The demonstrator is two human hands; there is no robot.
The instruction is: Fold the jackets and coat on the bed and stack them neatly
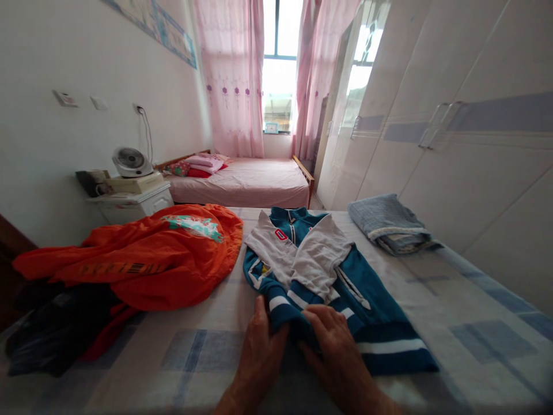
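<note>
A teal and light-grey zip-up jacket (319, 248) lies front up on the bed, its sleeves folded inward across the chest. Its collar points away from me, and the striped hem is closest to me. My left hand (262, 343) grips the jacket's near left edge, thumb up along a striped band. Just to the right, my right hand (332, 340) holds the striped fabric at the near middle, with its fingers curled over it. The fingertips under the cloth are partly hidden.
An orange jacket (173, 259) and a dark garment (64, 328) lie in a heap at left. A folded grey-blue cloth (389, 222) rests at right. Beyond are a pink-sheeted bed (263, 178), a small fan (132, 161) on a nightstand, and white wardrobes (432, 69).
</note>
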